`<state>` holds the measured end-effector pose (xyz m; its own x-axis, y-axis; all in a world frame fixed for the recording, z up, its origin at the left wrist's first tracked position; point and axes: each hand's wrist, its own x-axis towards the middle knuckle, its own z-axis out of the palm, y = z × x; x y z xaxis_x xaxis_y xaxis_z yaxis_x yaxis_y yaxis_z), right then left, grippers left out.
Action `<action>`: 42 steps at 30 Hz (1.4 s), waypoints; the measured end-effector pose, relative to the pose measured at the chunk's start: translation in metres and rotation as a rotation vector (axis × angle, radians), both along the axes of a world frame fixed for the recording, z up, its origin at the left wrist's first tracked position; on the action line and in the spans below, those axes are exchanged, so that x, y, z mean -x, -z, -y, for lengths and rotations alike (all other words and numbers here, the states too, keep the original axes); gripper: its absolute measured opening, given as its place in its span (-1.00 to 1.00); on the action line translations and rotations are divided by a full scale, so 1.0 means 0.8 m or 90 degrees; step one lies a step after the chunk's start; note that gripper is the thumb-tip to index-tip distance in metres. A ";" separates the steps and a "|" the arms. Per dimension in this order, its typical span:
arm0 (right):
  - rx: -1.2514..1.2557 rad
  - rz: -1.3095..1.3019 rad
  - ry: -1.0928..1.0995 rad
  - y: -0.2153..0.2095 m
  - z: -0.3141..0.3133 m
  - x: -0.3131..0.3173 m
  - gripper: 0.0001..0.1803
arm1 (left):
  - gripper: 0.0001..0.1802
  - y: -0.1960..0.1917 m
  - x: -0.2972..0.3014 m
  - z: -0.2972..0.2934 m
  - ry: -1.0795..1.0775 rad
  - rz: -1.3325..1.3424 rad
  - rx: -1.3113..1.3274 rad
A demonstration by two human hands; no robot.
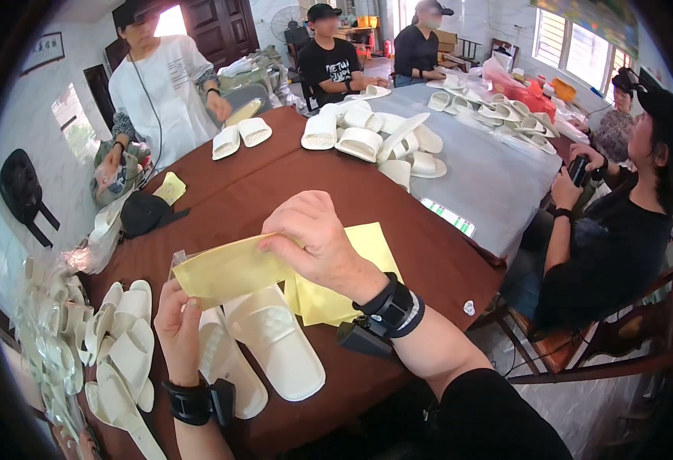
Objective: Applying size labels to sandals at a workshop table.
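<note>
A folded yellow paper sheet (229,270) is stretched between my two hands above the table. My left hand (178,322) pinches its left end, where a bit of clear plastic shows at the corner. My right hand (309,239) grips the right end between thumb and fingers. Below the paper lies a pair of cream slippers, the right one (279,345) next to the left one (233,368), their far ends partly covered by the paper and my left hand. More yellow sheets (363,257) lie under my right wrist.
Loose slippers (129,337) and plastic-wrapped ones (45,330) crowd the left edge. A black cap (144,213) sits farther up. A slipper heap (375,134) covers the far middle of the brown-clothed table (275,176). A phone (447,217) lies right. Several people surround the table.
</note>
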<state>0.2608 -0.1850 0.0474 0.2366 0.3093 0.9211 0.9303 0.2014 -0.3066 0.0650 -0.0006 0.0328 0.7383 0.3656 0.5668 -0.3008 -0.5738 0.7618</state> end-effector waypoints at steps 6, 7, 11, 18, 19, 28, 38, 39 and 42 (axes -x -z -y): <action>0.014 -0.022 -0.004 0.005 -0.003 -0.003 -0.88 | -0.91 0.004 -0.002 0.001 -0.023 0.008 0.003; 0.014 -0.022 -0.006 0.006 -0.003 -0.003 -0.88 | -0.87 0.005 -0.003 0.000 -0.024 0.012 -0.015; 0.033 -0.043 -0.017 0.007 -0.009 -0.001 -0.87 | -0.97 0.007 0.003 -0.007 -0.088 0.018 -0.042; 0.039 -0.082 0.014 0.012 -0.008 -0.007 -0.87 | -0.94 0.007 -0.007 -0.001 -0.079 0.012 0.012; 0.037 -0.083 0.000 0.013 -0.010 -0.006 -0.87 | -0.91 0.008 -0.007 -0.002 -0.058 0.014 0.042; 0.101 -0.138 0.018 0.017 -0.011 -0.004 -0.84 | -0.83 -0.001 0.001 -0.001 -0.022 0.050 0.144; 0.163 -0.137 0.044 0.023 -0.013 -0.007 -0.83 | -0.80 0.007 -0.001 -0.016 -0.063 0.123 0.246; 0.160 -0.142 0.050 0.023 -0.013 -0.006 -0.84 | -0.80 0.008 0.000 -0.017 -0.080 0.124 0.257; 0.159 -0.147 0.050 0.020 -0.012 -0.006 -0.85 | -0.79 0.010 0.002 -0.022 -0.112 0.124 0.261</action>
<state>0.2655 -0.1752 0.0310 0.4619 0.4917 0.7382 0.8401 0.0244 -0.5419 0.0635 0.0167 0.0249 0.5397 0.6973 0.4717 -0.3857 -0.2932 0.8748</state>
